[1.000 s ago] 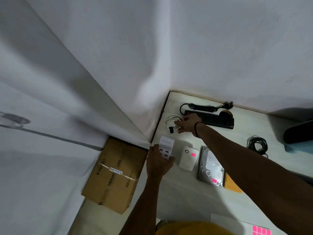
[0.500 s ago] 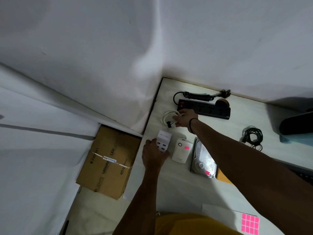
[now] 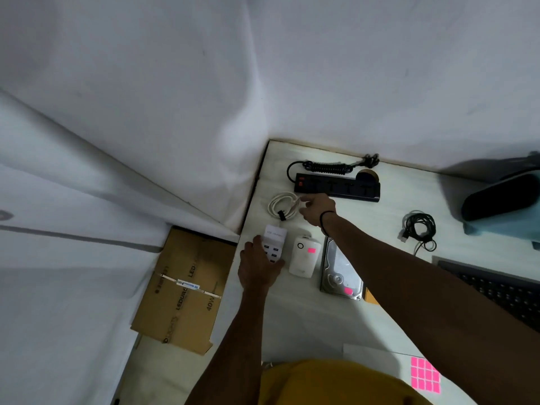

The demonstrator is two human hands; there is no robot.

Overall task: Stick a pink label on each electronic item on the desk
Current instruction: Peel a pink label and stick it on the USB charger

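My left hand grips a white multi-port USB charger near the desk's left edge. My right hand reaches past it, fingertips pinching the coiled white cable beside the black power strip. I cannot tell whether a label is between those fingers. A white plug-in device with a pink label lies right of the charger. The hard drive next to it carries a pink label. A sheet of pink labels lies at the desk's near right.
A bundled black cable lies right of my forearm. A dark keyboard and a teal and black object sit at the right. A cardboard box stands on the floor left of the desk. White walls close in behind.
The view has dropped and shifted so the desk sits lower right. My left hand set the charger down closer to the white device. My right hand stays at the white cable.
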